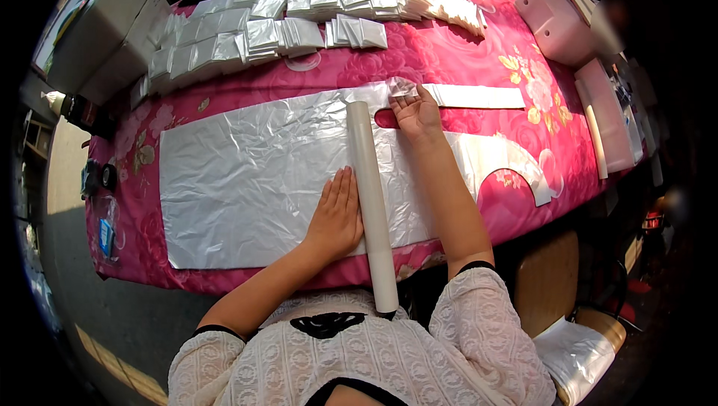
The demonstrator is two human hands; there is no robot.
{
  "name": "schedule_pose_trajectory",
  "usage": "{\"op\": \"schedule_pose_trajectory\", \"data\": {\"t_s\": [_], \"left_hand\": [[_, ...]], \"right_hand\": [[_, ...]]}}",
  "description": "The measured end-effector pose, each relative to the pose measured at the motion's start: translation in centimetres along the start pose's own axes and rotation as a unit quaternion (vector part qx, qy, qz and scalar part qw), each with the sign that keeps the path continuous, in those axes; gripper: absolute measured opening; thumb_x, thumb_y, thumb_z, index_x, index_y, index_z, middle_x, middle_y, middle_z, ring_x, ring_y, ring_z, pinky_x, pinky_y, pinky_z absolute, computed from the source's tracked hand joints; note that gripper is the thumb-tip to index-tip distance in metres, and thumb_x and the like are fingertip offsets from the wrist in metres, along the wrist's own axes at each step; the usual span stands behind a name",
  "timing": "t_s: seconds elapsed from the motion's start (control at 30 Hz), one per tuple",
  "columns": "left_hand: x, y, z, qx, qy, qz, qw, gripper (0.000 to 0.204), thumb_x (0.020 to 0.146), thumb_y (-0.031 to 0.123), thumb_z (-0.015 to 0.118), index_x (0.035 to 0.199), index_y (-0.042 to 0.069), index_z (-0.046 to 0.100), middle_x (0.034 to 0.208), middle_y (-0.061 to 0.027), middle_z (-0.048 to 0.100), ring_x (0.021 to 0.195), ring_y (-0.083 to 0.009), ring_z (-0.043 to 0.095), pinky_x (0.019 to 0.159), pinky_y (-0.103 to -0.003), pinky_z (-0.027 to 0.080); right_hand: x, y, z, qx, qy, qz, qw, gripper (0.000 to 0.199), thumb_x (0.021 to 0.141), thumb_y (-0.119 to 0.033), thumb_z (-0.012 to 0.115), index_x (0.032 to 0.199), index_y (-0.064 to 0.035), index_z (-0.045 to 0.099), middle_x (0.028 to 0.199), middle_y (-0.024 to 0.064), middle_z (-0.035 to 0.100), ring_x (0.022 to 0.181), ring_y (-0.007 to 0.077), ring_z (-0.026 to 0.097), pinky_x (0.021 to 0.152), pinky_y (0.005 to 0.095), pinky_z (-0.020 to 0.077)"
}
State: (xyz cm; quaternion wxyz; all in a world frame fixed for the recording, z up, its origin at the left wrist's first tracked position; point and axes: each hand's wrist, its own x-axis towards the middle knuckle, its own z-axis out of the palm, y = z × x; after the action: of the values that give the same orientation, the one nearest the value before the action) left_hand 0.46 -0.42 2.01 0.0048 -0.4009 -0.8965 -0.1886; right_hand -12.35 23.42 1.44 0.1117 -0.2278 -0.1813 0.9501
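Note:
A white, crinkled disposable plastic apron (239,181) lies spread flat across the table, its long strap and curved neck part reaching to the right. Over it, running from its far edge past the table's near edge, rests a long pale tube (372,211). My left hand (338,215) is open, fingers together and stretched out, lying flat on the plastic with its side against the tube. At the apron's far edge, right of the tube's far end, my right hand (416,116) has its fingers curled around a bit of the shiny plastic, which bunches up at the fingertips.
Stacks of folded white plastic packets (258,28) line the far side of the pink flowered tablecloth (419,58). White boxes stand at the far left (112,24) and far right (552,17). A wooden chair (550,275) with white plastic on it is at the near right.

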Motion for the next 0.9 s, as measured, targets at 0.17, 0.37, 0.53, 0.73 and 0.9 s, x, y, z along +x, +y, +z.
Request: {"op": "schedule_pose_trajectory", "data": {"t_s": [0.17,0.37,0.53,0.73,0.9], "left_hand": [[-0.1,0.0,0.4,-0.01,0.003,-0.002,1.0,0.062,0.082,0.02,0.038,0.132,-0.015,0.023,0.14,-0.0294,0.022,0.133,-0.0387,0.019,0.11,-0.044,0.011],[0.0,0.1,0.2,-0.022,0.0,-0.006,1.0,0.063,0.082,0.02,0.038,0.132,-0.015,0.022,0.14,-0.0289,0.022,0.133,-0.0388,0.019,0.11,-0.044,0.011],[0.2,-0.1,0.1,-0.026,-0.05,-0.007,0.998,0.062,0.083,0.021,0.039,0.131,-0.015,0.023,0.14,-0.0295,0.023,0.133,-0.0392,0.019,0.11,-0.045,0.012],[0.0,-1.8,4.2,0.077,0.114,0.039,0.99,0.065,0.081,0.023,0.042,0.131,-0.015,0.025,0.139,-0.0297,0.023,0.133,-0.0389,0.019,0.109,-0.047,0.014],[0.4,-0.2,2.8,-0.032,0.058,0.016,0.998,0.066,0.079,0.018,0.044,0.133,-0.013,0.022,0.14,-0.0276,0.023,0.133,-0.0374,0.02,0.109,-0.046,0.014]], "right_hand": [[0.9,-15.0,-0.7,0.052,-0.052,-0.148,0.986,0.04,0.095,-0.026,0.031,0.116,0.005,0.047,0.113,0.0175,0.057,0.104,0.0305,0.055,0.093,0.0454,0.0429],[-7.8,-15.6,9.5,-0.131,-0.118,-0.302,0.937,0.043,0.096,-0.022,0.032,0.132,0.0016,0.033,0.13,0.0178,0.045,0.122,0.0286,0.042,0.101,0.0428,0.0363],[-13.0,4.3,14.0,-0.404,-0.333,-0.187,0.831,0.044,0.096,-0.017,0.038,0.136,-0.0009,0.028,0.132,0.0156,0.044,0.122,0.0212,0.042,0.099,0.0291,0.0344],[-16.8,28.3,11.4,-0.628,-0.425,-0.089,0.645,0.06,0.09,-0.023,0.044,0.136,0.0067,0.021,0.132,0.026,0.038,0.122,0.0409,0.034,0.102,0.044,0.0254],[-21.1,33.7,11.5,-0.678,-0.47,-0.031,0.565,0.066,0.086,-0.031,0.052,0.135,0.0054,0.026,0.136,0.0254,0.032,0.131,0.0403,0.023,0.106,0.0444,0.0212]]}}
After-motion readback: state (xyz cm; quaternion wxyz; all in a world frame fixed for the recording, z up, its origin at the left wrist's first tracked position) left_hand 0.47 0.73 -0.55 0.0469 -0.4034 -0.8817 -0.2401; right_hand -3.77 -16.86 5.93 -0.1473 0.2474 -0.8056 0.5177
